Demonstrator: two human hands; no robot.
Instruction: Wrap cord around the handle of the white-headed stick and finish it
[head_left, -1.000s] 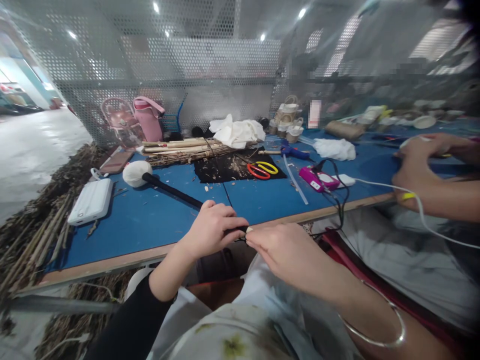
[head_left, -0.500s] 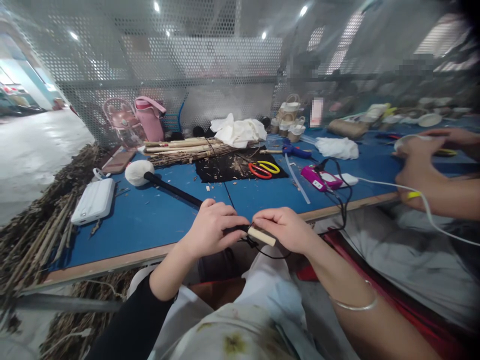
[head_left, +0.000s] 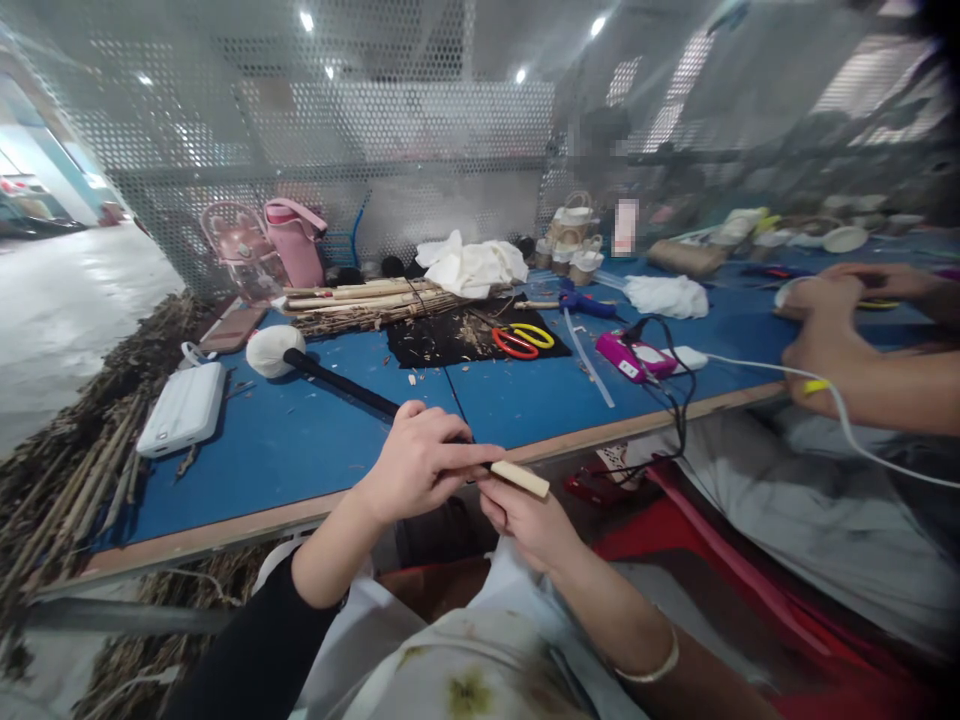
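A stick wrapped in black (head_left: 345,385) slants from a white padded ball head (head_left: 270,351) on the table to a bare pale wooden end (head_left: 521,479) over my lap. My left hand (head_left: 424,455) is closed around the black part near the pale end, its index finger stretched along the top. Below that end, my right hand (head_left: 529,520) is closed against the stick's underside. Its fingertips are partly hidden under my left fingers, and whether they also hold the black cord I cannot tell.
On the blue table (head_left: 300,450) lie scissors (head_left: 517,340), a blue glue gun (head_left: 589,303), a purple power strip (head_left: 634,357), a white power bank (head_left: 182,408) and a bundle of sticks (head_left: 360,300). Dried stalks (head_left: 97,440) lean at the left. A co-worker's hands (head_left: 840,310) work at the right.
My right hand has moved from beside the pale end to beneath it, turning under the stick. The thin black cord that looped below is no longer visible. My left hand keeps its grip.
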